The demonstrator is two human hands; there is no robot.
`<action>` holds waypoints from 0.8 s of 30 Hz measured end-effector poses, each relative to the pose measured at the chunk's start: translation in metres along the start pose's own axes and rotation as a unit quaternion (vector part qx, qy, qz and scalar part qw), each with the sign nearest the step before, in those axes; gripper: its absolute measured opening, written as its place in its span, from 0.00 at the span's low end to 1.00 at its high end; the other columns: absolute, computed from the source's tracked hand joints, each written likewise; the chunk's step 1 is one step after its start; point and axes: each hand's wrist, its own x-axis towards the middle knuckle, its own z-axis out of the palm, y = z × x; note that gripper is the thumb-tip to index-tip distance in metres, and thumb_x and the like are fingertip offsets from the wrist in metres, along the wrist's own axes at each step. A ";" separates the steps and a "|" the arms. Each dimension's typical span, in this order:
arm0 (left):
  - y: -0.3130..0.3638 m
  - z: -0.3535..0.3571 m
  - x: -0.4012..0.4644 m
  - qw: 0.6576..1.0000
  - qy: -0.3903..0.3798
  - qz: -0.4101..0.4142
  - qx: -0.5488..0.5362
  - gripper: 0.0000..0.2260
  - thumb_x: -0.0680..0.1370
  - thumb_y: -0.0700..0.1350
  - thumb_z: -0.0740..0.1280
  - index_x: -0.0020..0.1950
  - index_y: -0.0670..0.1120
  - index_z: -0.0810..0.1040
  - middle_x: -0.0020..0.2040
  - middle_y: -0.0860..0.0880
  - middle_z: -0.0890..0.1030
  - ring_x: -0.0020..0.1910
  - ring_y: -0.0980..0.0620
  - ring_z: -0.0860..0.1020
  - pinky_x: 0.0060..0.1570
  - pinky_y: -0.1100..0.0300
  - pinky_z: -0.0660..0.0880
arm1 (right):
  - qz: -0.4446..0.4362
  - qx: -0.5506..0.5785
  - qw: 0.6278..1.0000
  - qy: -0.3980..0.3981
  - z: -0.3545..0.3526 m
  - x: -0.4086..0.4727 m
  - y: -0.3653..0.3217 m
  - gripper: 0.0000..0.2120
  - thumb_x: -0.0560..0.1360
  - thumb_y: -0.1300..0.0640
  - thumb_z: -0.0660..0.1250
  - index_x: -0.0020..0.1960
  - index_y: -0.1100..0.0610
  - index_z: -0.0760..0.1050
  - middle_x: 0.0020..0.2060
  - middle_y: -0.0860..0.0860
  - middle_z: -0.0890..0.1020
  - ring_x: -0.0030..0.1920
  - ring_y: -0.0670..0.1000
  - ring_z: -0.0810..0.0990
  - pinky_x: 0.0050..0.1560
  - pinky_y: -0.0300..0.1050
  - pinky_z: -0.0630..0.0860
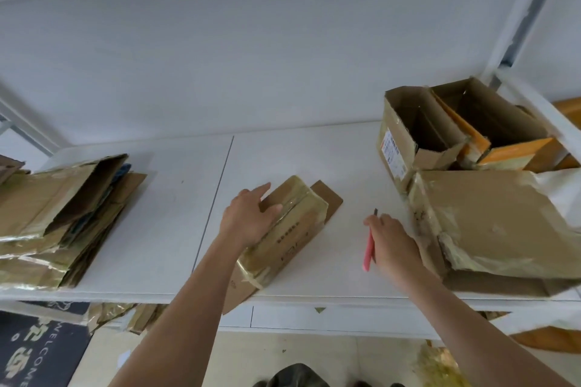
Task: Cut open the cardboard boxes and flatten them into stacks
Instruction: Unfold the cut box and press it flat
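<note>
A small taped cardboard box [289,229] lies on the white table [157,229], its near end jutting over the front edge. My left hand [248,217] rests on the box's far left part, thumb over its top. To the right of the box, my right hand [393,242] grips a pink utility knife [368,250], its blade tip pointing away from me. A stack of flattened boxes [59,217] sits at the table's left end. Two open boxes [418,138] stand at the back right, with a large taped box [496,223] in front of them.
A white wall runs behind the table. Below the table's left end lie scraps of tape and cardboard [125,314] and a dark welcome mat [34,352]. A crumpled tape wad [440,364] lies on the floor at the right.
</note>
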 end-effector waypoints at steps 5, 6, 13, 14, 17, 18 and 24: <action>-0.019 -0.013 -0.011 0.988 -0.112 -0.056 -0.086 0.20 0.76 0.60 0.67 0.66 0.56 0.75 0.57 0.53 0.80 0.54 0.55 0.78 0.55 0.57 0.74 | 0.041 -0.022 0.998 -0.044 -0.013 0.002 -0.018 0.39 0.73 0.50 0.72 0.77 0.53 0.54 0.68 0.56 0.66 0.68 0.56 0.67 0.64 0.49 0.71; -0.021 -0.013 -0.013 0.986 -0.131 -0.047 -0.089 0.15 0.76 0.59 0.68 0.60 0.54 0.78 0.52 0.54 0.81 0.50 0.56 0.79 0.52 0.58 0.75 | 0.033 0.028 0.999 -0.018 -0.014 0.004 -0.027 0.36 0.76 0.52 0.70 0.77 0.54 0.54 0.66 0.57 0.69 0.67 0.56 0.69 0.64 0.49 0.71; -0.016 -0.010 -0.019 0.999 -0.043 -0.021 -0.025 0.08 0.75 0.53 0.71 0.42 0.50 0.77 0.37 0.54 0.77 0.36 0.55 0.76 0.33 0.64 0.68 | -0.012 0.432 0.901 -0.017 -0.030 0.007 -0.099 0.27 0.78 0.53 0.64 0.75 0.54 0.61 0.53 0.50 0.81 0.52 0.51 0.81 0.57 0.50 0.78; -0.015 -0.009 -0.019 0.999 -0.013 -0.026 -0.016 0.09 0.75 0.53 0.71 0.40 0.50 0.77 0.35 0.54 0.77 0.35 0.55 0.75 0.32 0.64 0.67 | -0.025 0.429 0.903 -0.007 -0.034 0.009 -0.105 0.27 0.78 0.55 0.65 0.75 0.55 0.61 0.52 0.49 0.80 0.53 0.51 0.80 0.57 0.48 0.77; -0.010 -0.010 -0.021 0.996 0.083 -0.032 -0.011 0.06 0.74 0.51 0.72 0.41 0.51 0.79 0.34 0.54 0.77 0.35 0.53 0.76 0.31 0.62 0.67 | -0.024 0.432 0.902 0.019 -0.039 0.019 -0.114 0.32 0.78 0.54 0.67 0.77 0.54 0.56 0.50 0.48 0.77 0.51 0.52 0.80 0.54 0.47 0.77; -0.007 -0.009 -0.021 0.994 0.106 -0.028 -0.004 0.05 0.74 0.50 0.72 0.41 0.51 0.79 0.34 0.54 0.78 0.35 0.52 0.76 0.32 0.60 0.69 | -0.014 0.442 0.896 0.025 -0.039 0.023 -0.118 0.33 0.77 0.53 0.68 0.77 0.54 0.56 0.49 0.47 0.77 0.48 0.49 0.80 0.50 0.44 0.76; 0.001 0.009 -0.021 0.993 0.121 -0.014 0.015 0.06 0.74 0.52 0.71 0.49 0.55 0.83 0.39 0.54 0.82 0.41 0.49 0.79 0.36 0.58 0.71 | 0.084 0.514 0.851 0.067 -0.014 0.035 -0.133 0.35 0.67 0.46 0.79 0.59 0.49 0.57 0.57 0.52 0.74 0.53 0.53 0.78 0.54 0.51 0.78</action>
